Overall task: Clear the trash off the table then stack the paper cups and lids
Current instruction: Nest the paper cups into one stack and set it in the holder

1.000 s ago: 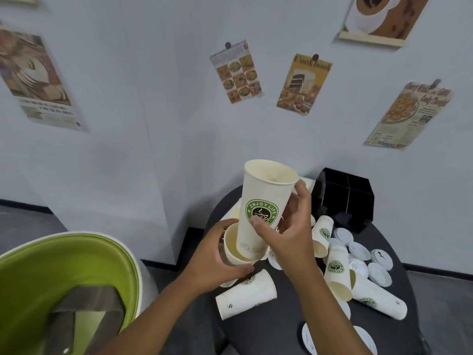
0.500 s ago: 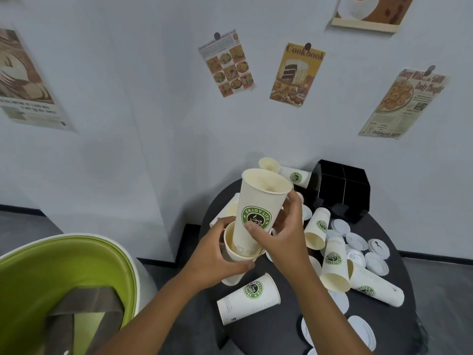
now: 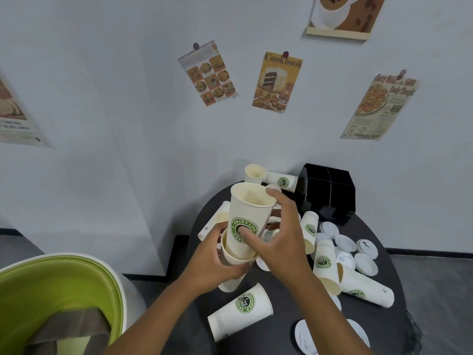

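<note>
Centre of frame: left hand [image 3: 213, 262] wraps around the lower cup [image 3: 234, 260], fingers curled on its wall just under the rim. Upper cup [image 3: 247, 219] stands upright, its base nested inside the lower cup, green logo facing the camera. Right hand [image 3: 279, 237] on the upper cup: thumb on the logo, 1 fingertip at the rim, other fingers spread and loosely curved behind the wall. Whether those fingers actually clamp the cup cannot be told.

Both cups are held above the near-left edge of the dark round counter [image 3: 281, 329].

Loose cups on the counter:
- 1 on its side, lower centre [image 3: 240, 312].
- 1 on its side, lower right [image 3: 366, 288].
- 2 mouth-down right of the hands [image 3: 323, 265], [image 3: 308, 231].
- 2 at the far edge [image 3: 280, 181], [image 3: 253, 173].

White lids [image 3: 345, 243] scattered at centre right; 2 more at the bottom edge. Black organiser [image 3: 329, 190] at the back. Green chair [image 3: 51, 298], lower left.
</note>
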Demonstrator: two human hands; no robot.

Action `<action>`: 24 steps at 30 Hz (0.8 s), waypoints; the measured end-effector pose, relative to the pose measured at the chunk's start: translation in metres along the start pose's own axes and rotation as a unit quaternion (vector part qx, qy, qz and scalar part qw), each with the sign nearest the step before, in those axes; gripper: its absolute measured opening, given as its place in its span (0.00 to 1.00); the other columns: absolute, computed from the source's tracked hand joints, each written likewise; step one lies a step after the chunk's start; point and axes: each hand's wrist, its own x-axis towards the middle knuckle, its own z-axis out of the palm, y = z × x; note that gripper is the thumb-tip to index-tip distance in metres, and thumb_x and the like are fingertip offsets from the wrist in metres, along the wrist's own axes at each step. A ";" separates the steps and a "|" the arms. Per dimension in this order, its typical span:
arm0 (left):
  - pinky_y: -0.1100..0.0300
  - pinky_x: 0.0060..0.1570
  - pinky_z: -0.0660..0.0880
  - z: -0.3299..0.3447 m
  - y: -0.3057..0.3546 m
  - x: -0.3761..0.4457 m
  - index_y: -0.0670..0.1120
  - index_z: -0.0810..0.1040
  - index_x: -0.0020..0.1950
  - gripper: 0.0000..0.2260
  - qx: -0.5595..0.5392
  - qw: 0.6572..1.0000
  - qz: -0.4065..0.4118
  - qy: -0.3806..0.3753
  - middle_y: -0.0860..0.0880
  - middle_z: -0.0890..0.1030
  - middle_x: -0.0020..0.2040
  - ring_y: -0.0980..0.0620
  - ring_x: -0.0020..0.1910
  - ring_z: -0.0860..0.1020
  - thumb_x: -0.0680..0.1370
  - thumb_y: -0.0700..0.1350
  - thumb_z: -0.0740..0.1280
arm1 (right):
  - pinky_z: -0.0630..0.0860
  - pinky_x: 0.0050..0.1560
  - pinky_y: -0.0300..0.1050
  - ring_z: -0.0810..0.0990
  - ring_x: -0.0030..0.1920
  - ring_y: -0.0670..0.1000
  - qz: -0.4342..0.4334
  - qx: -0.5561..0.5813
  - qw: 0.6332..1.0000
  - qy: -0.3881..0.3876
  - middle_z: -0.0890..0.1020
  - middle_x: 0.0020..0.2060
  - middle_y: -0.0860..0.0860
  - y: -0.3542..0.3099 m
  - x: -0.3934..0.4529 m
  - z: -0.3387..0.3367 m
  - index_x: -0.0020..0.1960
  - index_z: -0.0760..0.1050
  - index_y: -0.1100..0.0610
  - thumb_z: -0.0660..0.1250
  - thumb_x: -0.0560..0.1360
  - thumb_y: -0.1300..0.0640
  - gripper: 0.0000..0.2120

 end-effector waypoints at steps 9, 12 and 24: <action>0.67 0.52 0.80 -0.005 -0.002 0.001 0.62 0.72 0.65 0.34 0.015 1.000 0.004 0.012 0.64 0.82 0.58 0.62 0.59 0.81 0.65 0.50 0.85 | 0.70 0.56 0.28 0.72 0.63 0.43 -0.047 -0.069 0.996 -0.026 0.72 0.62 0.45 0.010 -0.006 -0.006 0.65 0.70 0.45 0.79 0.66 0.46 0.31; 0.68 0.52 0.80 -0.007 -0.002 0.001 0.63 0.71 0.65 0.35 0.017 1.000 0.010 0.018 0.65 0.82 0.58 0.63 0.59 0.81 0.65 0.49 0.85 | 0.69 0.57 0.27 0.71 0.66 0.42 -0.051 -0.070 0.996 -0.034 0.72 0.63 0.45 0.012 -0.009 -0.005 0.63 0.73 0.47 0.76 0.66 0.43 0.28; 0.74 0.56 0.74 -0.020 -0.001 0.000 0.65 0.68 0.70 0.39 0.048 0.997 0.041 0.040 0.68 0.76 0.65 0.65 0.65 0.75 0.65 0.57 0.84 | 0.77 0.51 0.35 0.75 0.63 0.45 -0.071 -0.049 0.992 -0.090 0.72 0.66 0.41 0.028 -0.019 -0.001 0.50 0.83 0.43 0.80 0.69 0.51 0.12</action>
